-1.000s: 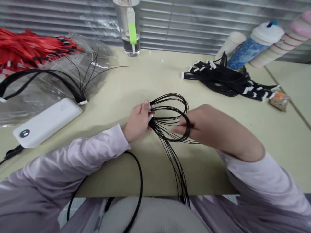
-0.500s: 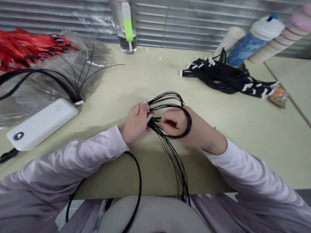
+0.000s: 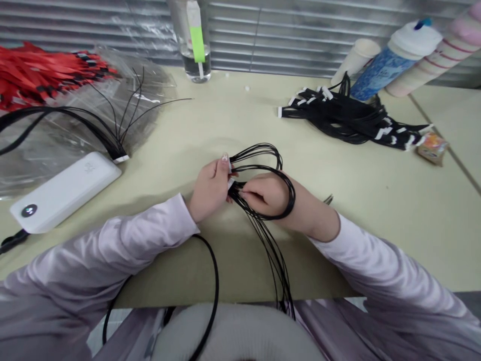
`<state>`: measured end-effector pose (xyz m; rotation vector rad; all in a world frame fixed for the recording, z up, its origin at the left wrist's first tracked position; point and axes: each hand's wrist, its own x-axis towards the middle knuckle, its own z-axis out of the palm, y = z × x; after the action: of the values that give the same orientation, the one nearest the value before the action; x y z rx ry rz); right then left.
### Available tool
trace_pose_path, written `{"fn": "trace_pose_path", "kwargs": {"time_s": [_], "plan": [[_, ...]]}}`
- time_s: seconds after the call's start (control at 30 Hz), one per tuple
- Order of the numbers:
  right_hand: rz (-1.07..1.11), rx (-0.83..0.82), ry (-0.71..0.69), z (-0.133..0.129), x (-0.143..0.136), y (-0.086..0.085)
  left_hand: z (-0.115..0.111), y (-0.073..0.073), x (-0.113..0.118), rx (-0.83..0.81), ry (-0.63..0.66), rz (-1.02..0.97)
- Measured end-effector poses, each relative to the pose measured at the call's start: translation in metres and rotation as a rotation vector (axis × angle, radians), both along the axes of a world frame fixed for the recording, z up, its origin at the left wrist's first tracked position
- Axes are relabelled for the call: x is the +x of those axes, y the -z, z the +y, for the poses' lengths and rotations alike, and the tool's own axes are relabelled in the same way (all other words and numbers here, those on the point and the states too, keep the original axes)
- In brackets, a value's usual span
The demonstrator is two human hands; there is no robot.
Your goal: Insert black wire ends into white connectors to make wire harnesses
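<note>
My left hand [image 3: 210, 189] is closed on the white connectors [image 3: 231, 184] of a black wire harness, the thumb pressed on top. From these connectors several thin black wires [image 3: 267, 240] run down over the table's front edge, while others loop up and to the right. My right hand [image 3: 265, 193] reaches through a loop of the wires, which lies around its wrist side. Its fingers are pinched together close to the lower connector, at the wires' ends. Whether a single wire sits between these fingertips is too small to make out.
A white power bank [image 3: 67, 193] lies at left, beside clear plastic bags [image 3: 150, 95], red strips [image 3: 45, 75] and more black cables [image 3: 86, 120]. Bundled black harnesses [image 3: 345, 118] lie back right near a small packet [image 3: 432, 148]. A water bottle [image 3: 197, 55], paper cup [image 3: 355, 60] and tumblers [image 3: 394, 57] stand behind.
My right hand has moved left and slightly down, bringing its fingertips closer to the lower connector. The wire loop shifted a little with it. My left hand has stayed in place.
</note>
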<state>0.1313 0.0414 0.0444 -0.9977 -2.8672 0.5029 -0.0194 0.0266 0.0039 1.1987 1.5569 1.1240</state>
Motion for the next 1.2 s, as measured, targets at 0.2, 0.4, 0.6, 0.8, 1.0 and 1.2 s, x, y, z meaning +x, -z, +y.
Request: {"fn": "trace_pose_path", "kwargs": {"time_s": [0.2,0.4,0.6,0.8,1.0,1.2], "plan": [[-0.074,0.276,-0.002,-0.012,-0.004,0.005,-0.001,0.000,0.000,-0.013,-0.010,-0.003],[-0.153,0.446,0.001,-0.019,-0.007,0.006,-0.001,-0.002,0.000,-0.020,-0.011,-0.003],[-0.129,0.249,-0.062,-0.011,0.000,-0.001,-0.001,-0.001,0.000,-0.009,-0.007,-0.007],[-0.094,0.213,-0.030,-0.006,0.002,-0.001,0.000,0.000,0.000,-0.025,0.021,-0.010],[-0.319,0.328,0.138,0.001,0.021,-0.035,-0.001,-0.001,0.001,-0.051,0.018,-0.040],[0.154,0.487,0.593,0.024,0.068,-0.073,-0.002,0.002,0.001,-0.049,0.019,-0.092]]}}
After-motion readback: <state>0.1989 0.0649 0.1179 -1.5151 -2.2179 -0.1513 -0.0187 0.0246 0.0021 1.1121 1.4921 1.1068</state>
